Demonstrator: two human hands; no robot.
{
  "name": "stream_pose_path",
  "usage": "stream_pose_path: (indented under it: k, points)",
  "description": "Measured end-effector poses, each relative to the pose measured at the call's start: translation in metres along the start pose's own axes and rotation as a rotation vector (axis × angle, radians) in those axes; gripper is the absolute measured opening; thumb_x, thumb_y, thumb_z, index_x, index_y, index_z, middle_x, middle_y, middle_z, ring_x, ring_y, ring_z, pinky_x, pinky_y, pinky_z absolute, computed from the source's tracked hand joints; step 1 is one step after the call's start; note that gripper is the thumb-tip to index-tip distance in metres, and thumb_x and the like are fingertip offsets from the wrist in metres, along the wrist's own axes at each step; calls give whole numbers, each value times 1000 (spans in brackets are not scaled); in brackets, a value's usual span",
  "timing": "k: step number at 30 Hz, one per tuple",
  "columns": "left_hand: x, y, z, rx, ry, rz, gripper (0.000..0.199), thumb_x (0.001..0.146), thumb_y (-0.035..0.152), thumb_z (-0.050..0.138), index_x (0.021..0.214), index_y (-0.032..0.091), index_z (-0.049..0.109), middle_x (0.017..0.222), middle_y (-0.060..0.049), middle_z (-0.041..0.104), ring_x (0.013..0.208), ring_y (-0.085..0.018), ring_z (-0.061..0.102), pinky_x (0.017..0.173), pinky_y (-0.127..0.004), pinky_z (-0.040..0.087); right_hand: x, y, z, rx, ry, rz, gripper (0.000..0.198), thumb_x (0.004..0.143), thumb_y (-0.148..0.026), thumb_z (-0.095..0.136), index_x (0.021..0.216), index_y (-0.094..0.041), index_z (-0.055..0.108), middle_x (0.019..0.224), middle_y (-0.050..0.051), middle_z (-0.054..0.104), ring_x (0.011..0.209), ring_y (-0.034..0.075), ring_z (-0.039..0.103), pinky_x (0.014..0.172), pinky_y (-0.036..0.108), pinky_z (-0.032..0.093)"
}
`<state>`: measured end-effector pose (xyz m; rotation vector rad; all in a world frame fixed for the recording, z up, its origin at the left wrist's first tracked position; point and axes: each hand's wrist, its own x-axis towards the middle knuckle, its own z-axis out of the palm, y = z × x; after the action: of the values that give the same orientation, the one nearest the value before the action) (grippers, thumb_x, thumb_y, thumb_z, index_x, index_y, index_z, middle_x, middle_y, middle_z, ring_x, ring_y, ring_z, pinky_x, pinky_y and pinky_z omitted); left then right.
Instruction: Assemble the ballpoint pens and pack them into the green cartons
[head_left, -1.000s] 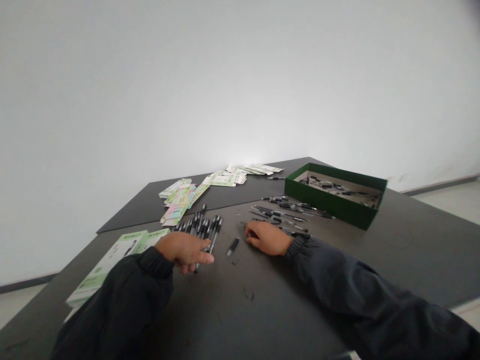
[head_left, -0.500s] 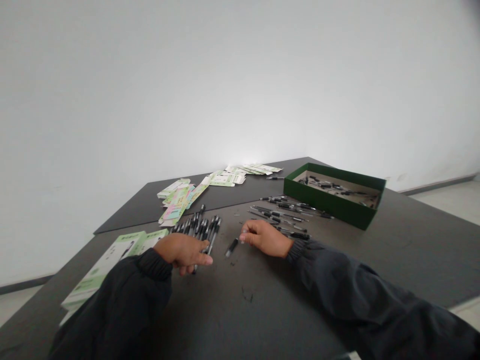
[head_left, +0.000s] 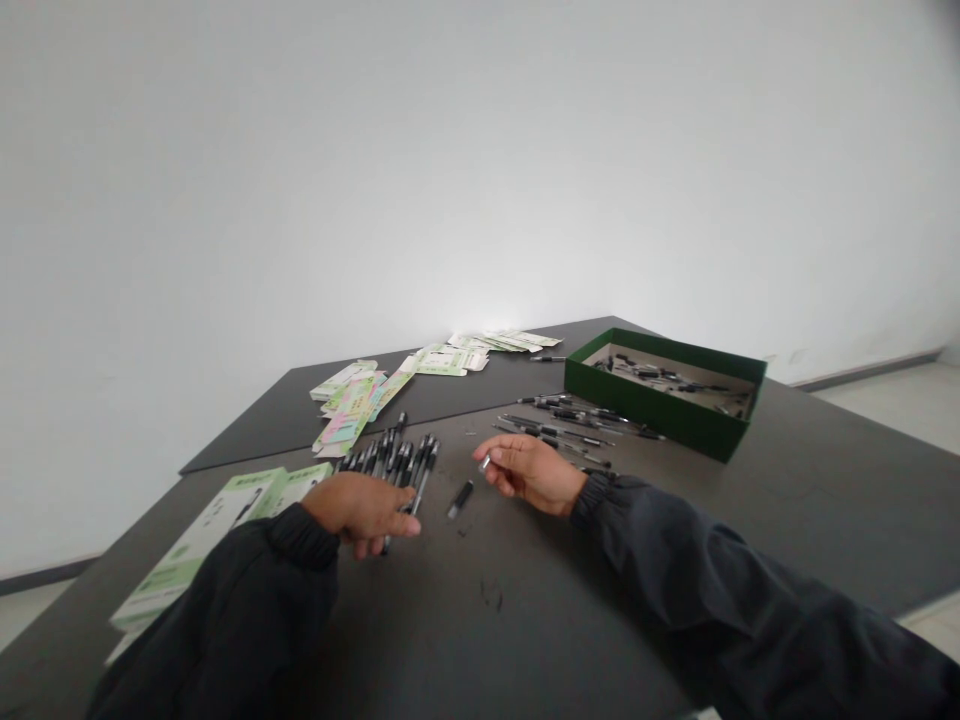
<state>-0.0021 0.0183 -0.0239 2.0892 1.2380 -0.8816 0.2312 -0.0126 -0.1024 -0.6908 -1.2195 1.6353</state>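
Pens (head_left: 405, 462) are grouped under the loosely spread left hand (head_left: 367, 507), a small piece (head_left: 485, 462) is pinched by the right hand (head_left: 536, 473), and loose pen parts (head_left: 551, 432) are left ungrouped.

The left hand (head_left: 364, 508) hides the near part of the pens (head_left: 396, 458), so its grip and their count cannot be told. A bit (head_left: 485, 463) at the tips of the right hand (head_left: 536, 475) is partly covered and too small to identify. The left sleeve (head_left: 232, 605) hides parts of 2 boxes (head_left: 201, 538), their print mostly too blurred to read. The bottom edge cuts off that sleeve and a white scrap (head_left: 706, 714).
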Motion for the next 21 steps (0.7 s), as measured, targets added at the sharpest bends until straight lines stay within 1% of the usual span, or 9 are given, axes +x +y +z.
stream_pose_path:
  k: [3, 5, 8, 11, 13, 14, 16, 19, 21]
  points:
    - [-1, 0, 0, -8, -8, 3, 64, 88, 39, 32, 140, 4, 17, 98, -21, 68, 79, -27, 67, 65, -33, 51, 2, 3, -1, -43, 5, -11, 29, 76, -36, 61, 92, -13, 59, 66, 0, 58, 47, 6, 46, 46, 19, 32]
    - [-1, 0, 0, -18, -5, 4, 65, 88, 39, 32, 140, 4, 15, 98, -21, 68, 80, -27, 67, 65, -32, 51, 3, 5, -3, -141, 14, -11, 27, 79, -36, 57, 93, -13, 58, 66, 0, 57, 47, 6, 45, 46, 19, 33]
    - [1, -3, 0, -13, 3, -1, 65, 87, 40, 34, 141, 7, 17, 97, -19, 69, 79, -25, 67, 64, -30, 51, 1, 1, -5, -524, 33, -81, 21, 83, -31, 50, 92, -14, 59, 67, 0, 56, 51, 7, 47, 51, 20, 36]
    - [4, -6, 1, 5, -5, -6, 66, 87, 42, 34, 141, 8, 17, 96, -17, 69, 78, -23, 68, 63, -28, 50, -3, -8, -4, -964, 87, -289, 14, 83, -20, 50, 91, -16, 60, 80, 2, 61, 71, 11, 53, 67, 23, 39]
    - [6, -7, 1, 16, -9, 5, 66, 86, 42, 35, 141, 9, 18, 95, -16, 70, 77, -23, 68, 63, -28, 50, -5, -13, -2, -1110, 144, -390, 16, 83, -16, 48, 94, -17, 59, 85, 3, 61, 78, 12, 53, 72, 23, 38]
    - [7, -7, 1, 24, -12, 15, 66, 86, 42, 35, 140, 9, 18, 95, -16, 70, 77, -23, 68, 62, -28, 50, -5, -14, -2, -1149, 169, -408, 17, 83, -15, 47, 95, -16, 58, 85, 3, 61, 77, 12, 53, 71, 23, 38]
    - [7, -7, 1, 42, -24, 33, 66, 86, 42, 34, 140, 8, 18, 96, -17, 70, 76, -23, 68, 63, -29, 50, -5, -13, -2, -1223, 162, -390, 18, 81, -12, 46, 96, -16, 57, 82, 3, 60, 73, 12, 52, 68, 22, 37]
    - [6, -5, 1, 59, -40, 43, 65, 87, 40, 32, 140, 5, 17, 96, -19, 69, 77, -23, 68, 64, -30, 50, -4, -8, -5, -1359, 56, -289, 17, 75, -10, 49, 89, -15, 58, 82, 4, 61, 73, 13, 53, 67, 22, 36]
    - [5, -5, 1, 64, -31, 50, 63, 87, 40, 31, 139, 6, 20, 95, -18, 69, 76, -23, 68, 63, -30, 50, -3, -6, -7, -1405, 31, -256, 17, 74, -10, 49, 88, -16, 58, 83, 4, 62, 74, 13, 53, 68, 23, 35]
